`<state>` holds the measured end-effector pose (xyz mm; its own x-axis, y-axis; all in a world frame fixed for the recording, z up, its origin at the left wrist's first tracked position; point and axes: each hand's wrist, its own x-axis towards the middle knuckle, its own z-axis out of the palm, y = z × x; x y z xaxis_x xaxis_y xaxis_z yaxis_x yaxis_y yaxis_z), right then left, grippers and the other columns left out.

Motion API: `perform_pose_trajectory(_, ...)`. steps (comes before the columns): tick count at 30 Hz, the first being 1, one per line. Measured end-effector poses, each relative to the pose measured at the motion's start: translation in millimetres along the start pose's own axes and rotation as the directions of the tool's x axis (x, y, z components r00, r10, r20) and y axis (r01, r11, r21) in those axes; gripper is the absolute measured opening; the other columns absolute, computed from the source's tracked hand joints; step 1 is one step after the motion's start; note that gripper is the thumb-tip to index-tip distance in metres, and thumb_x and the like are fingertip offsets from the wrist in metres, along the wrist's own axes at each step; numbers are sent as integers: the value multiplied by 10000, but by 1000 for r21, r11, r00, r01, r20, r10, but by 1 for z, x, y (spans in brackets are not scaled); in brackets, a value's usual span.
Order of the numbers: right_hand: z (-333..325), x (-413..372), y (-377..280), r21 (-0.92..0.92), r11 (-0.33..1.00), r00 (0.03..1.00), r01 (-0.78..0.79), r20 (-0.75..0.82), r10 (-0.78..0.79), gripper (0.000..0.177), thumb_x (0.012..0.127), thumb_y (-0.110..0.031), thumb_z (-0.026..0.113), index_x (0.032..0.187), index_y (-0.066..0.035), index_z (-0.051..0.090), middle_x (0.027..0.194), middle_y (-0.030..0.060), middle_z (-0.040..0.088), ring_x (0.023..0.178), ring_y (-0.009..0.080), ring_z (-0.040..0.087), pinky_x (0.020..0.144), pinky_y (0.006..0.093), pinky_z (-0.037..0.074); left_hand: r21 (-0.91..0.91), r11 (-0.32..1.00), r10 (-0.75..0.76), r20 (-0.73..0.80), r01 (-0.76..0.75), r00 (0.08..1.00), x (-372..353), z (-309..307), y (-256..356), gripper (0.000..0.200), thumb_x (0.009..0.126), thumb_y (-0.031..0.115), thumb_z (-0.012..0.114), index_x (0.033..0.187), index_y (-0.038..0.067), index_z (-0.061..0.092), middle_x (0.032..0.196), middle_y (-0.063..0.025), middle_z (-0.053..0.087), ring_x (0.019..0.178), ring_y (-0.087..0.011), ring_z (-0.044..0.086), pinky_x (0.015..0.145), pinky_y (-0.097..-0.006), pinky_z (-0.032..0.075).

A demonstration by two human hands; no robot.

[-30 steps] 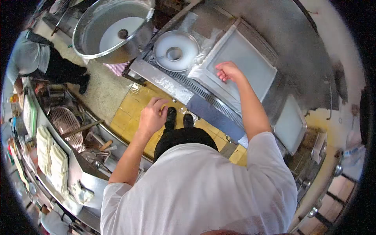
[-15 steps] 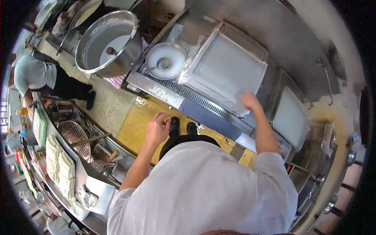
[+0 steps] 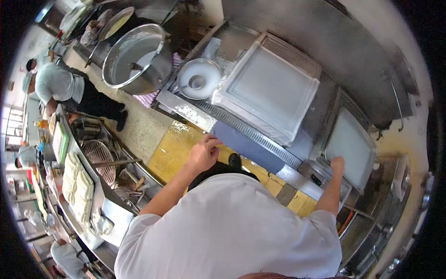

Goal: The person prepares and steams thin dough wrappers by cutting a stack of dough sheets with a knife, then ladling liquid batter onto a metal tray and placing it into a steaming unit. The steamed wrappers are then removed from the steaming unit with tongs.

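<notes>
1. The left hand [image 3: 203, 153] is held half open, empty.
2. The right hand [image 3: 337, 164] is curled at the right tray's [image 3: 331, 135] near-left rim; its grip cannot be told.
3. The left tray [image 3: 260, 114] is set between the pan [image 3: 200, 98] and right tray.

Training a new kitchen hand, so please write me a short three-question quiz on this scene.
1. True or false: the left hand is gripping the big pot.
2. Which is nearest the right hand: (a) the round pan, (b) the rectangular tray at the far right, (c) the big pot?
3. Fill in the colour: the floor tiles are ____.

Key: 1 false; 2 b; 3 yellow.
</notes>
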<state>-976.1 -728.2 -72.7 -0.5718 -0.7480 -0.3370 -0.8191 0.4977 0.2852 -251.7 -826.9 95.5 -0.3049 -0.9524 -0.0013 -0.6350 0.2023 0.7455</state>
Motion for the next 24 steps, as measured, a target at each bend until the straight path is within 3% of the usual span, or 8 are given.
perform_pose_trajectory(2,-122,-84,-89,376,880,915,-292,-159,372,337,850,-335,655,932,-15,716,1056,239,707,1003,399,678,933,503,501,16,1000,-3,-38,4,999,-7,0,-8,196,843,71,687,1037,81,715,1144,-132,653,803,-316,704,735,-408,584)
perform_pose_trajectory(6,-165,-87,-155,483,869,933,-102,-258,252,317,845,-297,664,889,12,717,1047,217,720,974,410,684,941,499,500,-22,995,-99,-15,98,995,-9,-19,-21,241,830,73,691,1069,94,714,1198,-126,631,816,-299,710,756,-411,585)
perform_pose_trajectory(8,-154,-72,-200,654,710,925,260,-379,10,300,842,-267,667,880,24,731,1061,216,719,1037,397,668,977,476,488,-29,996,-89,-14,89,996,-4,-30,-29,255,828,73,690,1081,95,712,1211,-125,625,818,-295,712,765,-411,585)
perform_pose_trajectory(9,-160,-75,-231,523,730,873,440,-438,-212,350,824,-224,697,1077,16,721,1214,242,661,1184,385,594,1058,461,433,-22,999,-51,-39,50,998,-1,-35,-36,262,832,69,683,1092,96,710,1224,-125,617,826,-294,711,771,-410,583)
perform_pose_trajectory(11,-194,-119,-317,497,654,816,570,-438,-378,837,803,-172,759,1519,-26,351,1549,284,326,1431,426,329,1196,469,271,-20,1000,-15,-83,13,996,2,-51,-50,269,837,65,676,1102,97,707,1237,-125,609,834,-293,711,778,-409,582)
perform_pose_trajectory(19,-376,-269,-591,557,160,513,815,-565,-646,871,843,-142,738,1558,-45,251,1578,260,262,1455,427,293,1185,456,301,-120,984,-156,-227,131,961,-31,-154,-139,252,858,92,675,1108,93,706,1250,-133,602,863,-305,705,805,-401,570)
perform_pose_trajectory(21,-410,-290,-638,267,83,249,960,-681,-689,891,823,-93,731,1564,-58,236,1574,252,255,1436,426,327,1148,448,365,-130,973,-219,-270,189,938,-46,-176,-164,239,859,91,677,1096,86,708,1243,-134,607,855,-302,704,803,-402,567)
perform_pose_trajectory(24,-456,-322,-694,34,-10,16,999,-688,-726,854,826,-17,683,1564,-90,259,1576,248,245,1397,428,380,1107,454,417,-149,957,-285,-345,248,894,-63,-204,-197,216,863,90,678,1076,74,712,1232,-133,615,846,-299,704,803,-406,563)
